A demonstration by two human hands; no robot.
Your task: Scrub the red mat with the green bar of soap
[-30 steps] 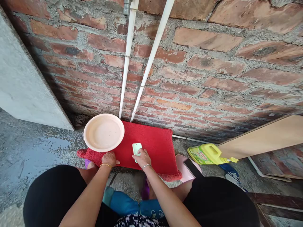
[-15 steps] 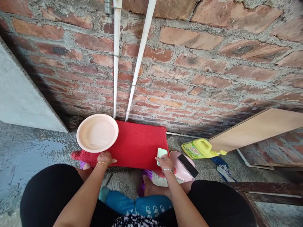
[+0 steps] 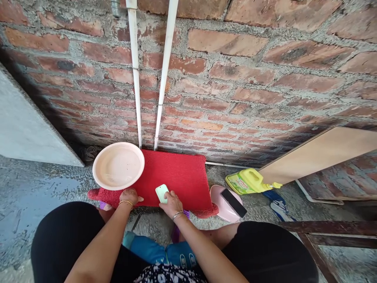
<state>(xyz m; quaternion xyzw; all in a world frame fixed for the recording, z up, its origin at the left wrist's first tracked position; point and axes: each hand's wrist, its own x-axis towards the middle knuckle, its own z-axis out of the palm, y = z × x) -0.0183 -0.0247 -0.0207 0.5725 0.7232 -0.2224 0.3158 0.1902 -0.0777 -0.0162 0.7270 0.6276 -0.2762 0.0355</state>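
Observation:
A red, fluffy mat (image 3: 176, 173) lies spread over a low, long support by the wall, its near edge hanging down. On the mat's near left edge rests my left hand (image 3: 129, 195), fingers curled on the cloth and thumb pointing right. My right hand (image 3: 173, 204) grips a flat, pale green scrubbing brush (image 3: 161, 193) against the mat's near middle; its underside is hidden. Just beyond my left hand, a light pink basin (image 3: 118, 167) holding water stands on the mat's left end.
Right of the mat, a dark phone-like slab (image 3: 234, 202) lies on a pink plastic surface (image 3: 219, 200). A yellow detergent jug (image 3: 244, 181) stands behind it, near a leaning board (image 3: 318, 153). White pipes (image 3: 163, 74) run down the brick wall. The floor at left (image 3: 50, 188) is wet.
My right hand has slid left across the mat with the green brush, from the right end to the middle. My left hand stays on the mat. The view has shifted slightly.

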